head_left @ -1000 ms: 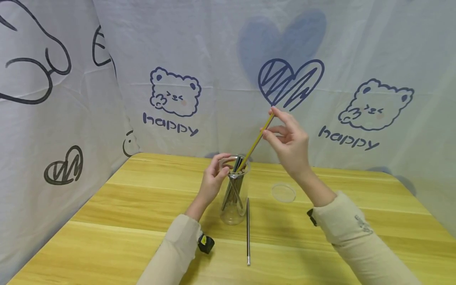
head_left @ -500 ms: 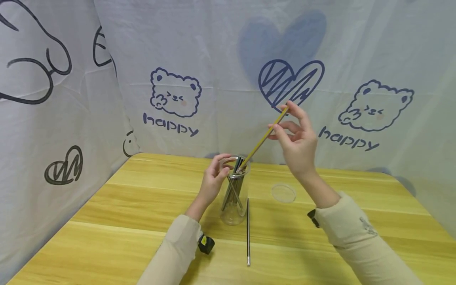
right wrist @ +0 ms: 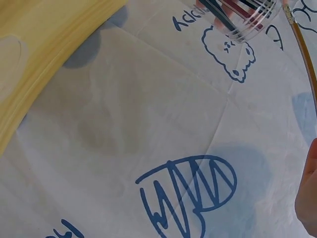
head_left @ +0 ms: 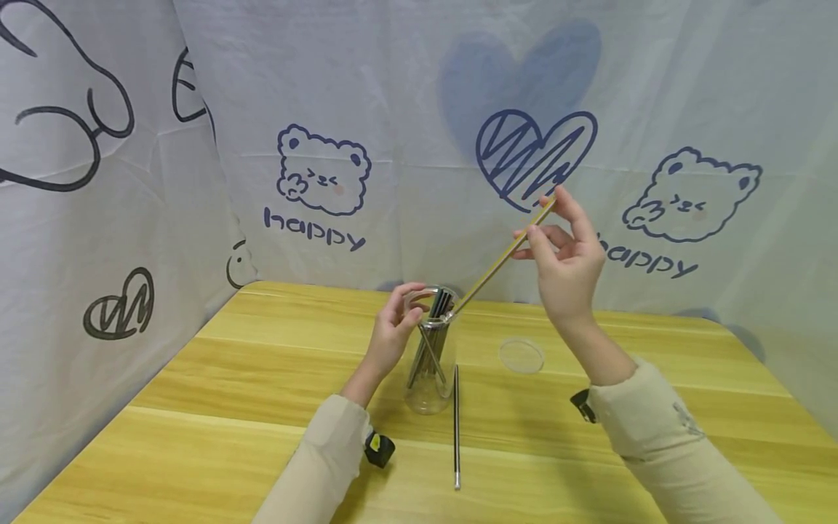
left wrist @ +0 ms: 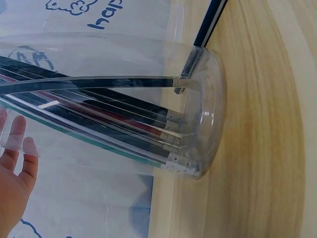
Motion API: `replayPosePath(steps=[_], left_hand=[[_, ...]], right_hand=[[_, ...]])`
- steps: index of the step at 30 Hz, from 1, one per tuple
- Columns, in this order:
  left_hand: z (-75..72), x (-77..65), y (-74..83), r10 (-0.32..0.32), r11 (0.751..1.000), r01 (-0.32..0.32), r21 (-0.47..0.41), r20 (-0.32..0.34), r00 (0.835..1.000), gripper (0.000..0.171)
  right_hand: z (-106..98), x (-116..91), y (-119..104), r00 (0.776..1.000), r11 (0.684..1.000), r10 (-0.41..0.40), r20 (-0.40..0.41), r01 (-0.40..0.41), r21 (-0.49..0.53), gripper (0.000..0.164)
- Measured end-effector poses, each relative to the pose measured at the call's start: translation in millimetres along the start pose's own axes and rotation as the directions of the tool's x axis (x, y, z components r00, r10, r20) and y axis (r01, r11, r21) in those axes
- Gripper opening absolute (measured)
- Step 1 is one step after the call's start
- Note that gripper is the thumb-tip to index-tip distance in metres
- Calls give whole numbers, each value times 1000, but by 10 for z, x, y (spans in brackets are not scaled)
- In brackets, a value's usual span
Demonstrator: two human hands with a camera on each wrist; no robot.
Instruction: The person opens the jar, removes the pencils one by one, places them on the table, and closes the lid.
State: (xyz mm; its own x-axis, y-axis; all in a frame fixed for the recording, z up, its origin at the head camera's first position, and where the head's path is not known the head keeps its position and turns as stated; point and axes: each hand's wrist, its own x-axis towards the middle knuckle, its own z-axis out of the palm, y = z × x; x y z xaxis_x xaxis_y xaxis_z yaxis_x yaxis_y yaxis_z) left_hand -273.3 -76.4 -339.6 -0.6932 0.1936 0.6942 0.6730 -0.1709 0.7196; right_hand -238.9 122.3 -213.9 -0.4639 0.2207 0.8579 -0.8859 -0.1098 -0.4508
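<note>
The yellow pencil (head_left: 494,268) is in the air, its upper part pinched between the thumb and fingertips of your right hand (head_left: 569,266). Its long axis slants down and to your left, so the clear jar (head_left: 427,404) lies below and left of those fingers. The relation to judge is the pencil's metal-banded lower end against the jar's mouth: it sits at or just beside the right side of the rim, and you cannot tell whether they touch. Your left hand (head_left: 390,331) is the nearer one to the jar, thumb and fingers clamped on its upper edge from the left, keeping it upright.

The jar is a smooth, see-through cylinder with a rounded foot. Inside, the bundled pencils (left wrist: 124,111) lean across one another, mostly glossy and dark, with a reddish and a green one among them, their pale metal bands down at the base.

Just beside the jar's right foot, a dark pencil (head_left: 456,429) lies on the counter (head_left: 262,364), its silvery end pointing toward you. Farther right lies a thin, clear, round disc (head_left: 521,356). The counter has pale yellow wood grain; behind it hangs a creased white cloth (head_left: 406,218) printed with hearts and bears.
</note>
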Motion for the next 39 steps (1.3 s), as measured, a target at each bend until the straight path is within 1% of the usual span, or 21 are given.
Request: replayPosePath(steps=[4, 7, 11, 14, 16, 21, 23, 27, 29, 32, 39], left_hand=[[-2, -3, 3, -13, 1000, 13, 4, 2, 1000, 73], [-4, -2, 3, -19, 1000, 19, 9, 0, 1000, 74], [-6, -2, 2, -21, 1000, 21, 19, -4, 1000, 75], [-4, 0, 4, -19, 1000, 19, 22, -5, 1000, 73], [-2, 3, 3, -17, 1000, 17, 22, -5, 1000, 73], [2, 6, 3, -16, 1000, 16, 19, -1, 1000, 74], [3, 6, 4, -18, 1000, 18, 15, 1, 1000, 74], [3, 7, 3, -13, 1000, 13, 9, 0, 1000, 74], [1, 6, 2, -11, 1000, 11, 8, -3, 1000, 74], [-5, 1, -4, -9, 1000, 9, 13, -2, 1000, 73], [-9, -8, -6, -6, 1000, 6, 11, 5, 1000, 69]], right_hand=[[-37, -53, 31, 999, 999, 42, 12, -42, -29, 47], [-65, -108, 55, 994, 993, 104, 20, -103, -53, 48], [-93, -194, 104, 982, 980, 182, 46, -177, -87, 48], [-119, -260, 142, 966, 964, 247, 74, -237, -123, 49], [-138, -304, 164, 949, 945, 303, 91, -287, -154, 50], [-196, -439, 249, 889, 888, 442, 117, -415, -201, 54], [-217, -513, 295, 867, 864, 484, 119, -451, -224, 55], [-245, -664, 379, 814, 809, 568, 123, -524, -269, 55], [-249, -720, 409, 791, 785, 599, 123, -551, -282, 55], [-247, -775, 440, 769, 762, 628, 118, -576, -296, 55], [-247, -872, 488, 738, 730, 664, 119, -606, -316, 54]])
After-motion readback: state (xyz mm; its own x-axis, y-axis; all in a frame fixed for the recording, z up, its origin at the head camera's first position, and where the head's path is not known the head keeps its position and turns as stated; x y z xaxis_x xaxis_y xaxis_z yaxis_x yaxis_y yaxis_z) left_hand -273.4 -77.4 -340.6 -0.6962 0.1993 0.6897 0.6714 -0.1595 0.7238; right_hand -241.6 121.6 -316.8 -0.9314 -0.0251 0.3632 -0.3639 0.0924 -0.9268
